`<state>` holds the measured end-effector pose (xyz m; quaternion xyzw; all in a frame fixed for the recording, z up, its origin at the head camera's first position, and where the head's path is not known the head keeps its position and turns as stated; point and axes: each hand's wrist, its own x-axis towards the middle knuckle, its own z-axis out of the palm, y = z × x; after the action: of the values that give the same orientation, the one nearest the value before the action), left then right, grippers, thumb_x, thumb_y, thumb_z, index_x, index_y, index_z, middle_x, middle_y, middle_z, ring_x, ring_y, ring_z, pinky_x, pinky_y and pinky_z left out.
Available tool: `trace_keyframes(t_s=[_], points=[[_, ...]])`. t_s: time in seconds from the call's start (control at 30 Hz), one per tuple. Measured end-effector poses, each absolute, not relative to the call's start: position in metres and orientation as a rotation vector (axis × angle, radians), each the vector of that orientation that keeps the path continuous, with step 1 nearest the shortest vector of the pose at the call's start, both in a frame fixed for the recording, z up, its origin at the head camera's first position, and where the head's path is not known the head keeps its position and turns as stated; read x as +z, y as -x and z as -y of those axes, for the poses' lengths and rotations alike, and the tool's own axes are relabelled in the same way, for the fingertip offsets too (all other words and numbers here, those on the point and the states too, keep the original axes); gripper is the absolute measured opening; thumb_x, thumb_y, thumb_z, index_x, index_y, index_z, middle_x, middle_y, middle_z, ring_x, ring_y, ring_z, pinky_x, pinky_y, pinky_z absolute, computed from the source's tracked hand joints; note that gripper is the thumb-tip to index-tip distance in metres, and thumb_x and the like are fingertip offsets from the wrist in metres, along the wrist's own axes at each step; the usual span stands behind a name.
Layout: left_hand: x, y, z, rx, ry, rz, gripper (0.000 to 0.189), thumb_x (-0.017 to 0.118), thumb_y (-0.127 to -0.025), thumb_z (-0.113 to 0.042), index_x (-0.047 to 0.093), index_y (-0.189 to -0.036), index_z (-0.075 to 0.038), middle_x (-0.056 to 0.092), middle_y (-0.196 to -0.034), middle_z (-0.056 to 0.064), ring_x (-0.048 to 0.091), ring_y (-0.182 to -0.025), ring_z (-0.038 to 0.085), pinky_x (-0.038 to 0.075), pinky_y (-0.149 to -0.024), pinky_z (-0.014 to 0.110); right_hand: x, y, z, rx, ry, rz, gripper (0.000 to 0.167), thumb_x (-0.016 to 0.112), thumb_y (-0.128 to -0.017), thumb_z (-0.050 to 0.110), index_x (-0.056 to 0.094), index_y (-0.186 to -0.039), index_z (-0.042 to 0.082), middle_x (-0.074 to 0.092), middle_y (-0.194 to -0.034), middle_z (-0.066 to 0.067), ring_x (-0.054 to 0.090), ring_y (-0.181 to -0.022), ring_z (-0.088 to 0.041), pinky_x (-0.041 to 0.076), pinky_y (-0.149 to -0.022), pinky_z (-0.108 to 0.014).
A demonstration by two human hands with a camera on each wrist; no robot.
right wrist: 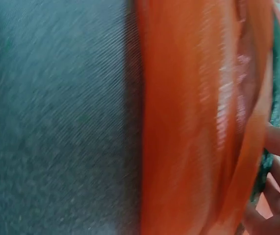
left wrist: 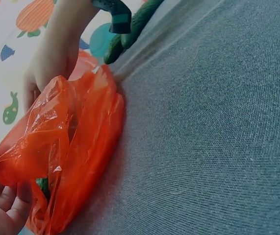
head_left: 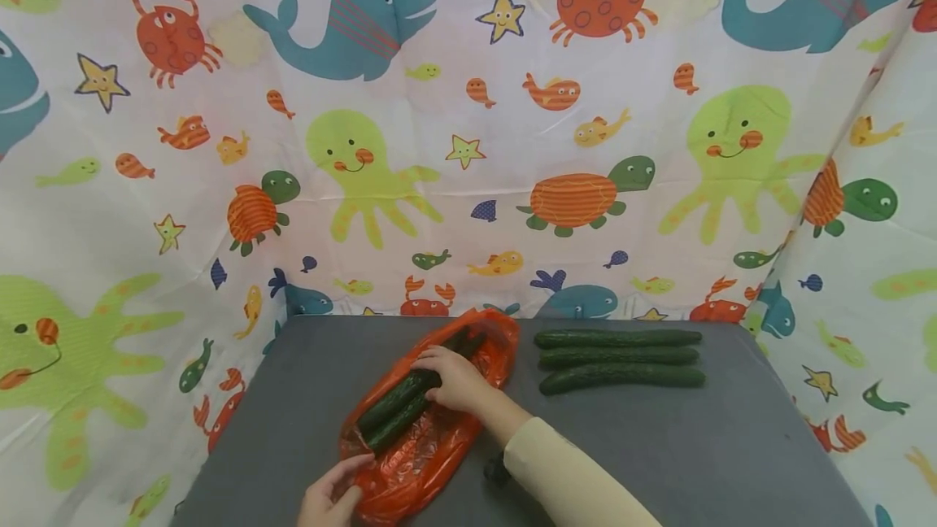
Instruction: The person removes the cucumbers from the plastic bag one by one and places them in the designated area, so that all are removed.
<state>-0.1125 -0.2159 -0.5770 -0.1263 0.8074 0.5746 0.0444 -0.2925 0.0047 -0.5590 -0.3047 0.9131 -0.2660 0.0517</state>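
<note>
An orange plastic bag [head_left: 410, 474] lies open along the cloth-covered table in the head view, with two dark green cucumbers [head_left: 395, 413] lengthwise inside it. My right hand [head_left: 457, 381] reaches over the bag and grips a cucumber from above; in the right wrist view its fingers [right wrist: 279, 142] curl about the green cucumber [right wrist: 278, 73] beyond the bag's side. At the bag's near end, my left hand [head_left: 333, 496] pinches the plastic edge between thumb and fingers. The left wrist view shows a bit of cucumber [left wrist: 42, 186] through the bag's opening there.
Three cucumbers [head_left: 621, 357] lie side by side at the table's back right. A grey cloth [head_left: 659, 454] covers the table. Curtains printed with sea animals [head_left: 454, 210] stand behind and at both sides. A dark wrist device [head_left: 498, 470] sits under the right forearm.
</note>
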Motion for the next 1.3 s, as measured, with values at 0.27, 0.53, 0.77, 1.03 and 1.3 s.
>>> trace_keyframes(t_s=[0.27, 0.53, 0.77, 1.03, 1.3], points=[[-0.57, 0.115, 0.215, 1.76, 0.398, -2.467, 0.046, 0.054, -0.086, 0.002, 0.066, -0.13, 0.0, 0.069, -0.125, 0.018, 0.067, -0.102, 0.022, 0.043, -0.057, 0.027, -0.565, 0.291, -0.004, -0.67, 0.994, -2.803, 0.065, 0.08, -0.086, 0.017, 0.056, -0.145, 0.028, 0.045, -0.156, 0.0, 0.032, -0.149, -0.021, 0.044, -0.108, -0.048], [-0.573, 0.114, 0.216, 1.759, 0.432, -2.438, 0.046, 0.053, -0.086, 0.0, 0.066, -0.13, 0.001, 0.07, -0.123, 0.018, 0.06, -0.081, 0.015, 0.036, -0.046, 0.029, -0.574, 0.285, -0.008, -0.747, 1.032, -2.891, 0.056, 0.081, -0.085, 0.029, 0.062, -0.138, 0.031, 0.052, -0.142, 0.002, 0.04, -0.139, -0.021, 0.049, -0.101, -0.04], [-0.574, 0.113, 0.217, 1.752, 0.421, -2.471, 0.045, 0.054, -0.085, 0.002, 0.067, -0.128, 0.0, 0.072, -0.117, 0.014, 0.067, -0.097, 0.017, 0.045, -0.059, 0.028, -0.578, 0.284, -0.008, -0.723, 1.053, -2.956, 0.051, 0.081, -0.082, 0.04, 0.068, -0.13, 0.032, 0.055, -0.132, 0.003, 0.045, -0.13, -0.019, 0.05, -0.099, -0.038], [-0.577, 0.113, 0.217, 1.784, 0.418, -2.441, 0.046, 0.054, -0.085, 0.003, 0.066, -0.129, 0.002, 0.072, -0.117, 0.016, 0.064, -0.081, 0.012, 0.045, -0.06, 0.026, -0.584, 0.288, -0.01, -0.725, 1.222, -2.989, 0.05, 0.077, -0.084, 0.038, 0.07, -0.131, 0.023, 0.063, -0.137, -0.004, 0.049, -0.136, -0.028, 0.048, -0.104, -0.042], [-0.577, 0.11, 0.218, 1.81, 0.435, -2.447, 0.047, 0.054, -0.083, 0.005, 0.066, -0.129, 0.002, 0.072, -0.117, 0.016, 0.065, -0.082, 0.01, 0.044, -0.056, 0.025, -0.588, 0.287, -0.018, -0.747, 1.35, -3.061, 0.051, 0.076, -0.085, 0.037, 0.069, -0.133, 0.021, 0.065, -0.136, -0.009, 0.053, -0.133, -0.03, 0.049, -0.103, -0.042]])
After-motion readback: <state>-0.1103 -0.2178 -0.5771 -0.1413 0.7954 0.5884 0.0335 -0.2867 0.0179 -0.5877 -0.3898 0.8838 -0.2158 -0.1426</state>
